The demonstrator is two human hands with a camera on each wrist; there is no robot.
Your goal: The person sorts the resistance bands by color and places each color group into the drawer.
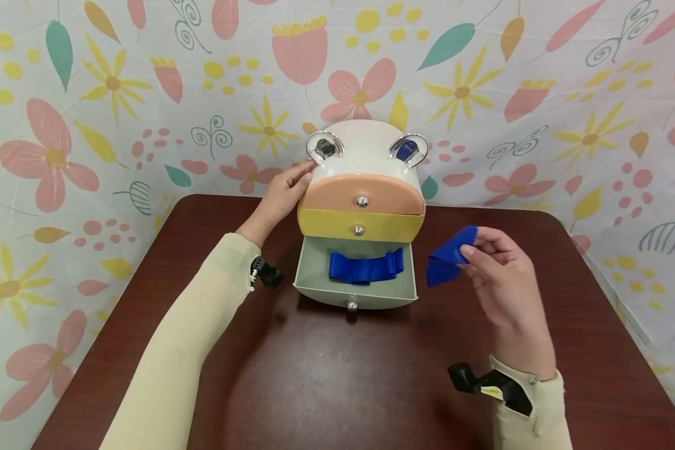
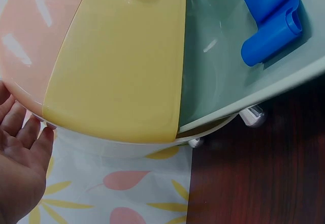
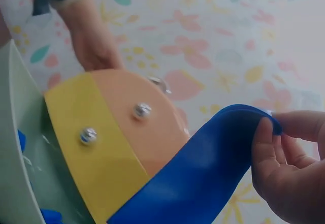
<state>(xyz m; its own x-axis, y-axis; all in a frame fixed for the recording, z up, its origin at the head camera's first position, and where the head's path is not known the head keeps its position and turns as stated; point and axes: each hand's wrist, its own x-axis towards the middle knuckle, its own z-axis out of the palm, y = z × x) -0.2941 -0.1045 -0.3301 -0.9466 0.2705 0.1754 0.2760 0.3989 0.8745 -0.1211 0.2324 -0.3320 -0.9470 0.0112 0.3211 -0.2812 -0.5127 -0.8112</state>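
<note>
A small rounded drawer box (image 1: 365, 147) with two silver-rimmed ears stands on the table. Its orange drawer (image 1: 337, 192) and yellow drawer (image 1: 385, 225) are closed, while the green bottom drawer (image 1: 315, 275) is pulled out. Inside that drawer lies a loosely folded blue ribbon (image 1: 362, 269). My left hand (image 1: 284, 194) rests its fingers against the box's left side, near the ear. To the right of the box, my right hand (image 1: 506, 275) pinches another piece of blue ribbon (image 1: 450, 256) between thumb and fingers, and it hangs down toward the box.
The box stands toward the back of a dark reddish-brown table (image 1: 326, 387). Behind it hangs a white cloth (image 1: 174, 94) printed with flowers and leaves. The open drawer juts out toward the table's front, with a silver knob (image 1: 352, 306) on its face.
</note>
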